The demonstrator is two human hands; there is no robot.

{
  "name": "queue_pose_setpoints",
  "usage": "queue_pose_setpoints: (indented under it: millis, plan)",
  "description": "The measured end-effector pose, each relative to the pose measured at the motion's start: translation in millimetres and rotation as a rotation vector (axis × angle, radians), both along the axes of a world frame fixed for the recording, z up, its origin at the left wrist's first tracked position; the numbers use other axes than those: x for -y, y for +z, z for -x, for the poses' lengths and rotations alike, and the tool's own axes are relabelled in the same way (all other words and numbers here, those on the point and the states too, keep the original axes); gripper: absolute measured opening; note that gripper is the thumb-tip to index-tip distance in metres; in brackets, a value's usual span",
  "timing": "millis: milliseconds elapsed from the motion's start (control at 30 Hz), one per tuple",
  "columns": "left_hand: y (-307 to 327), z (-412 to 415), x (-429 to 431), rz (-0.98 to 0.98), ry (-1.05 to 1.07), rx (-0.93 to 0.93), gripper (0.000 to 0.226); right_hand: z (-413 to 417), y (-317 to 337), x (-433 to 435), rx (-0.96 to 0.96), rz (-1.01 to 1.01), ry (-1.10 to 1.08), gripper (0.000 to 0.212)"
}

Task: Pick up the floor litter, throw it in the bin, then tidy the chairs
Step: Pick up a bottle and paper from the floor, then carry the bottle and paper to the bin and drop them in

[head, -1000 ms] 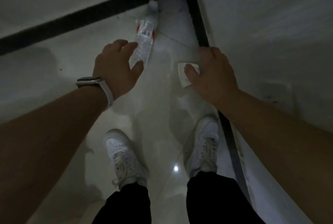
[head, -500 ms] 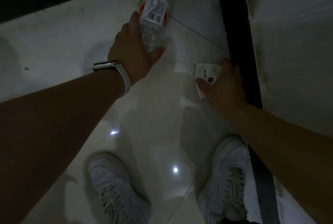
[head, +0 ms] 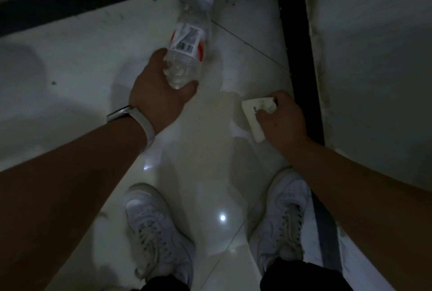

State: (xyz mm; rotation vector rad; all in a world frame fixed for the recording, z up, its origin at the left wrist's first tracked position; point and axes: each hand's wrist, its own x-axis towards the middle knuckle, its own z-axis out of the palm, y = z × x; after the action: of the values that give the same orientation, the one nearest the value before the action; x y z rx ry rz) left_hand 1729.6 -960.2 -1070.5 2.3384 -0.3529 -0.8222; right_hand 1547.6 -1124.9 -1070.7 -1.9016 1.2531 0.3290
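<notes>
Fingers [head: 159, 57] round bottle [head: 187, 41] near corner skirting [head: 292, 33]

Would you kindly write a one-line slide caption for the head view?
Left hand grips a clear plastic bottle; right hand holds a small white packet, over a tiled floor.

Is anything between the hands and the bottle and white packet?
Nothing visible. The left hand grips the bottle near its base, and the right hand holds the white packet. The bin is not in view, so that path cannot be judged.
</notes>
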Motion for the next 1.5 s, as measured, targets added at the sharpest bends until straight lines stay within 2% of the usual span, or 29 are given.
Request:
queue_pose_setpoints:
  millis: [167,333,433,667,1000,1233,1500]
  plan:
    - [70,3,-5,0.036,0.059,0.007,0.074,-14,69,-2,0.109,-0.032,-0.012,0.019]
    - [163,0,-1,0.126,0.125,0.046,0.062,-38,169,2,0.201,-0.046,-0.053,0.024]
    - [222,1,1,0.162,0.171,0.087,0.069,-50,237,3,0.253,-0.044,-0.068,0.025]
    - [388,7,-1,0.303,0.237,0.034,0.068,-67,402,-2,0.312,-0.041,-0.075,0.024]
    - [609,26,-44,0.411,0.320,0.140,0.064,-82,605,-36,0.418,-0.035,0.010,0.026]
    - [713,40,-92,0.387,0.439,0.315,0.064,-86,697,-59,0.458,-0.110,0.169,0.022]
    - [788,57,-130,0.473,0.612,0.396,0.072,-100,790,-78,0.524,-0.063,0.342,0.026]
